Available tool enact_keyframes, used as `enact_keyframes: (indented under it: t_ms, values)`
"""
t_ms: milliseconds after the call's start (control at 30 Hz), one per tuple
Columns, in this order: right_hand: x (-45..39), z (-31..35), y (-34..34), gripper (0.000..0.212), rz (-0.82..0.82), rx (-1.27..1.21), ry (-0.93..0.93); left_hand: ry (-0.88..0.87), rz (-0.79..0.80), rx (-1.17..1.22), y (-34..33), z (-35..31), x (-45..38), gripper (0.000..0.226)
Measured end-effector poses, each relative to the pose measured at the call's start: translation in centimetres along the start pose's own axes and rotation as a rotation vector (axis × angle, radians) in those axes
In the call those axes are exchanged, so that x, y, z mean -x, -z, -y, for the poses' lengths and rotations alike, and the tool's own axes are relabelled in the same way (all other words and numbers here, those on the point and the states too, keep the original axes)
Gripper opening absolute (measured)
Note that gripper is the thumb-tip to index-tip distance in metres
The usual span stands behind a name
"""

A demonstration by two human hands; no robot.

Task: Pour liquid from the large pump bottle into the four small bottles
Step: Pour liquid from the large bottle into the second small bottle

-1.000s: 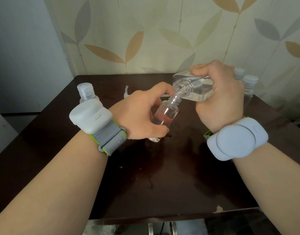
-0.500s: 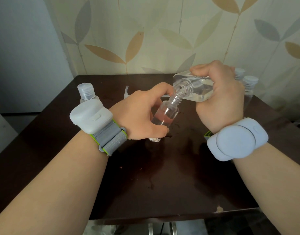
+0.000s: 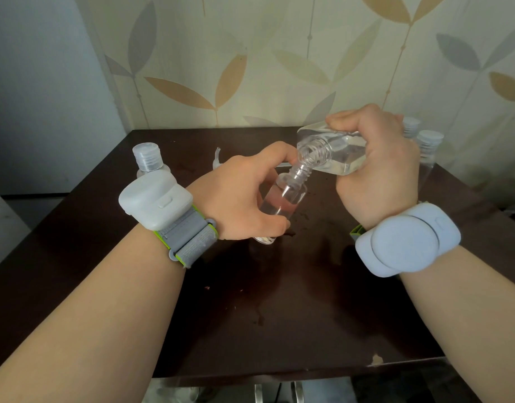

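Nothing has moved: left hand (image 3: 239, 196) grips the small bottle (image 3: 282, 199) at centre frame; right hand (image 3: 378, 170) grips the tilted large bottle (image 3: 329, 155), mouths touching.

A dark brown table (image 3: 279, 315) fills the lower frame. Behind it, cream wallpaper (image 3: 279, 53) with tan and grey leaves; a plain pale wall (image 3: 41, 82) stands upper left.

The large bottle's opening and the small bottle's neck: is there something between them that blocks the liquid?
Nothing visible blocks it. The large bottle, tilted in the right hand, has its pump off, and its open mouth sits right at the uncapped neck of the small bottle gripped by the left hand.
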State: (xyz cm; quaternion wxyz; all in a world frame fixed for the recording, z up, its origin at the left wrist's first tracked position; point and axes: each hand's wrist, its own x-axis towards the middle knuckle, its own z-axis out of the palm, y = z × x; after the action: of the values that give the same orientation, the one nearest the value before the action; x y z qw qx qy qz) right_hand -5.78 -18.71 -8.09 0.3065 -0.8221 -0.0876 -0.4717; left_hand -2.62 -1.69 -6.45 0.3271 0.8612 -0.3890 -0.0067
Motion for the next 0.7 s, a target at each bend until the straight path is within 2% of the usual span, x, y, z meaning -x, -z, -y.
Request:
enact_keyframes:
  t_ms: [700]
  values:
    - [-0.23,-0.10,0.06,0.045,0.010,0.016,-0.040,-0.013,0.003,-0.014,-0.02,0.24,-0.08,0.060]
